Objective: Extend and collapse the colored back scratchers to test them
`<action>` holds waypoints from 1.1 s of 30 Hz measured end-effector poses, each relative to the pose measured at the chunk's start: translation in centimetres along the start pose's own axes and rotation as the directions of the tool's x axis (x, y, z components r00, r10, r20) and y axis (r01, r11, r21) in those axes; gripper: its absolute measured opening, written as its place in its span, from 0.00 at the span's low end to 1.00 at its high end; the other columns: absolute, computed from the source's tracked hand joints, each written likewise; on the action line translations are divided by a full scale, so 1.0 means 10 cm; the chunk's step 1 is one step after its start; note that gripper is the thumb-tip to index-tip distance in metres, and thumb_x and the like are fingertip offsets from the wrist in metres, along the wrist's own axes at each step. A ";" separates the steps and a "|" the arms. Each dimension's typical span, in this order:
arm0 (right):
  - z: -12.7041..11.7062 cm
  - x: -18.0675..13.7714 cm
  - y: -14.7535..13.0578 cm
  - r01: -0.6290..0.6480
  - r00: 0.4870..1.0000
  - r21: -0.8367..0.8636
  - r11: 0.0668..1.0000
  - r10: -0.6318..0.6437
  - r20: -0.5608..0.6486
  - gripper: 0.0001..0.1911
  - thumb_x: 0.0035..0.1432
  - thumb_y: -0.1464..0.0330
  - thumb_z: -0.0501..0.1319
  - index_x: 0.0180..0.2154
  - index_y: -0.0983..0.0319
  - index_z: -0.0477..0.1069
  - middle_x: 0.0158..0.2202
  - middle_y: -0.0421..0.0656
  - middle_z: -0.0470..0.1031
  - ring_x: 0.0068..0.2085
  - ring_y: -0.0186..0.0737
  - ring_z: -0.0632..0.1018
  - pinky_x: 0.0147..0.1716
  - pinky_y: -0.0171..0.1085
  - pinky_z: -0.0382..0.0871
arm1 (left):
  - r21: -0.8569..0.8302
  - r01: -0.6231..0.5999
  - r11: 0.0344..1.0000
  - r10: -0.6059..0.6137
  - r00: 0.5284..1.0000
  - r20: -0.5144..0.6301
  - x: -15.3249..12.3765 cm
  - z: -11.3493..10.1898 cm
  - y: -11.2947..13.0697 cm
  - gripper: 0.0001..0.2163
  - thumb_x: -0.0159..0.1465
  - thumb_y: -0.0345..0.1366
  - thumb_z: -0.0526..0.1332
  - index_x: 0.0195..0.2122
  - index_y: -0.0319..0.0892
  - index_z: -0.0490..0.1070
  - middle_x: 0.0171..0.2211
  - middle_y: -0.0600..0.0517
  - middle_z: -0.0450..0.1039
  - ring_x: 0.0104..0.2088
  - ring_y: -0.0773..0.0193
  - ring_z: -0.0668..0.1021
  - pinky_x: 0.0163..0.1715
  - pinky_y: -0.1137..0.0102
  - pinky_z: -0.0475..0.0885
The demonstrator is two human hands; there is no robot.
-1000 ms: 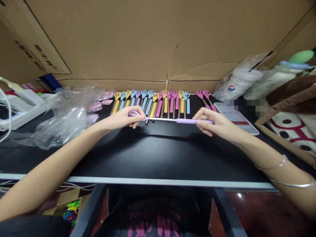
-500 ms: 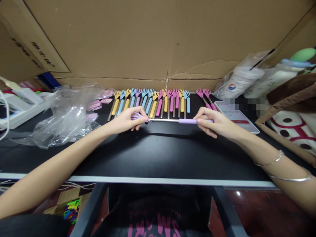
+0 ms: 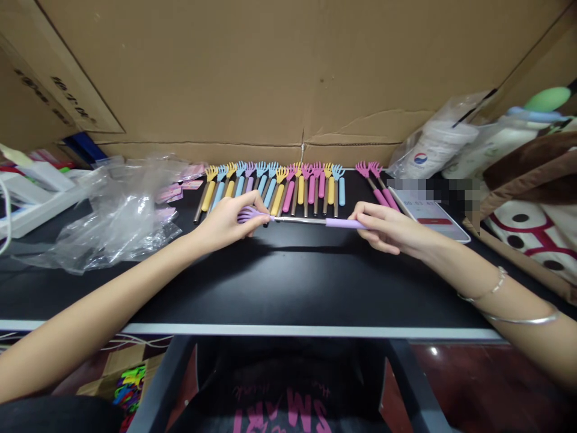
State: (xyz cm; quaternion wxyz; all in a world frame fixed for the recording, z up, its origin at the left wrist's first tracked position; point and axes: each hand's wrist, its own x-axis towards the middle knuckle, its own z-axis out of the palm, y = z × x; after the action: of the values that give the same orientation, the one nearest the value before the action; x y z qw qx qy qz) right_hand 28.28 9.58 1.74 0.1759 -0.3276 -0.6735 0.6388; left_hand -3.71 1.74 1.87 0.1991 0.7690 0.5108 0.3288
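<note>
I hold a purple telescopic back scratcher [image 3: 306, 221] level over the black table [image 3: 288, 282]. My left hand [image 3: 228, 221] pinches its purple claw head. My right hand [image 3: 383, 227] grips its purple handle. A thin metal rod shows between the two hands. Just behind it lies a row of several scratchers [image 3: 274, 189] in yellow, blue, purple and pink, claws toward the cardboard wall. Two pink scratchers [image 3: 377, 183] lie apart at the right end of the row.
Crumpled clear plastic bags [image 3: 117, 213] lie at the left, with small pink packets beside them. A phone [image 3: 428, 213] rests at the right next to a bagged white cup [image 3: 435, 150]. A cardboard wall [image 3: 288, 78] closes off the back. White items [image 3: 36, 192] sit far left.
The exposed rod has grown shorter as my two hands came closer together. The claw head now sticks out more from my left fingers.
</note>
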 end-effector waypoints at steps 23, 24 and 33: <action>0.16 -0.02 -0.03 0.087 0.974 -0.253 0.964 -0.136 -0.182 0.20 0.55 0.53 0.63 0.32 0.61 0.60 0.15 0.31 0.59 0.14 0.22 0.54 0.13 0.28 0.41 | -0.238 0.233 0.943 -0.189 0.963 0.194 0.04 0.04 -0.01 0.11 0.62 0.43 0.59 0.30 0.40 0.63 0.16 0.58 0.62 0.16 0.74 0.63 0.17 0.79 0.58; 0.17 -0.03 -0.04 0.108 0.969 -0.281 0.954 -0.164 -0.183 0.20 0.55 0.52 0.62 0.32 0.61 0.60 0.15 0.31 0.60 0.15 0.23 0.55 0.13 0.28 0.42 | -0.237 0.240 0.941 -0.194 0.960 0.203 0.04 0.04 -0.02 0.12 0.62 0.44 0.59 0.30 0.40 0.63 0.15 0.58 0.61 0.16 0.74 0.63 0.16 0.79 0.58; 0.22 -0.06 -0.07 0.219 0.924 -0.496 0.840 -0.342 -0.172 0.18 0.55 0.53 0.61 0.32 0.61 0.63 0.18 0.35 0.64 0.20 0.27 0.62 0.20 0.31 0.53 | -0.235 0.287 0.929 -0.231 0.944 0.236 0.05 0.05 -0.02 0.13 0.61 0.45 0.58 0.29 0.40 0.62 0.15 0.59 0.60 0.16 0.73 0.63 0.17 0.79 0.58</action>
State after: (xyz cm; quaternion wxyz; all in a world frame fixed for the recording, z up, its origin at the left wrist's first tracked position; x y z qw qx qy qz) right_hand 27.11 7.55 2.25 0.2689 -0.3361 -0.8201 0.3771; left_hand -3.36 2.24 1.57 0.3937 0.6903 0.5362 0.2846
